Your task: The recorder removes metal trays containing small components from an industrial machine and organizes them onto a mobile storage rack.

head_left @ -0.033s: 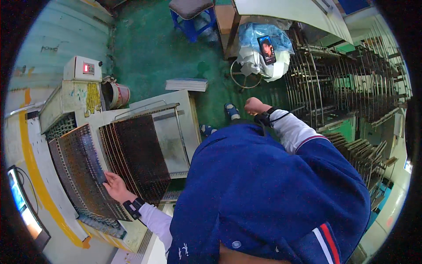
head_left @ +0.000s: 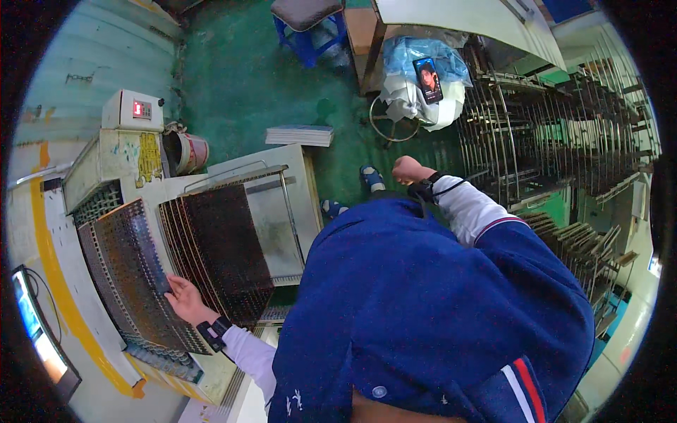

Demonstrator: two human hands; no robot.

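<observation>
I am resting my left hand against the right-hand edge of a dark board, which is lying on the long white machine to my left. My fingertips are touching that edge; whether thumb and fingers are pinching it, I cannot tell. My right hand is hanging free, its fingers curling in, with nothing showing in them. The work is looking partway along, I judge: this board is already sitting on the machine, while several more dark boards are standing close together in the rack just beside it, apparently left to handle. The board's long axis is running slantwise, one end pointing up-left toward the control box, the other pointing down-right, past my wrist.
</observation>
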